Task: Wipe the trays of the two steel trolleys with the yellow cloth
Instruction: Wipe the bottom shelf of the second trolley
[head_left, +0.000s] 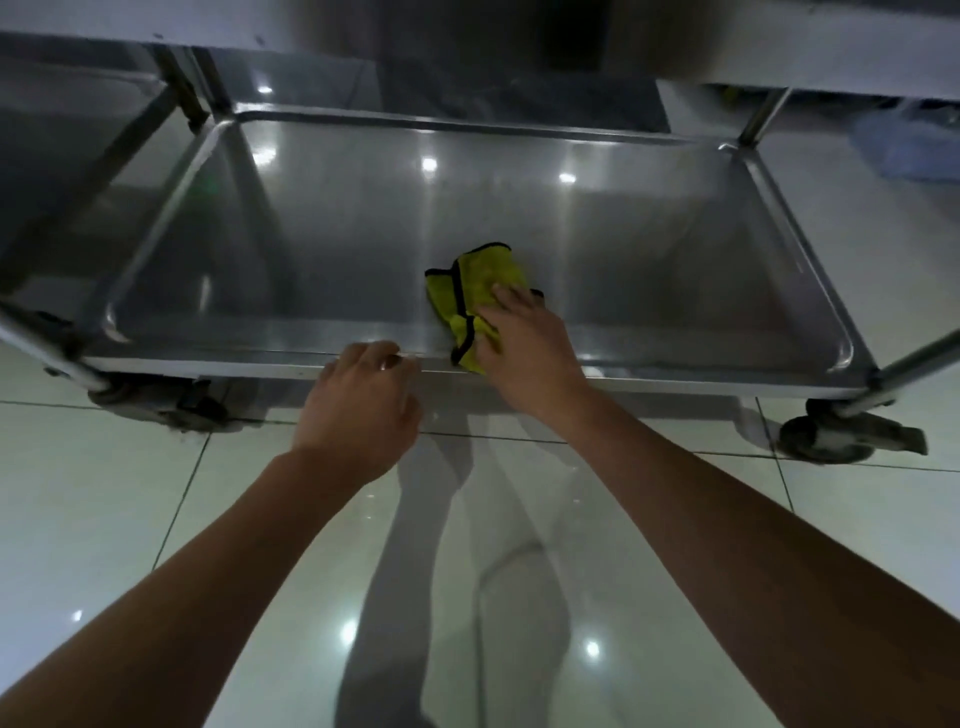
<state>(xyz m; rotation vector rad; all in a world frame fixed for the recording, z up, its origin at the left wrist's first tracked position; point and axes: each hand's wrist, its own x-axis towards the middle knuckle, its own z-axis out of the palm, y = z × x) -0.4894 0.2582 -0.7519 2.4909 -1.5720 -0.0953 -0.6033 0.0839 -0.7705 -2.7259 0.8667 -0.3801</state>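
Btm tray (675, 260) | yellow cloth (470, 291) inside | R hand (524, 343) presses, seemingly flat

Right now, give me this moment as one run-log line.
stage: wiping bottom tray | right hand: presses cloth near front rim | left hand: grips front rim | trolley on tiled floor

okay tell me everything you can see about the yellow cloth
The yellow cloth is a soft, bunched rag with black edging, crumpled rather than spread flat. It lies on the bottom tray of the steel trolley, near the tray's front rim and a little right of centre. The right hand presses down on it, covering its right part. The left hand rests on the rim, clear of the cloth.
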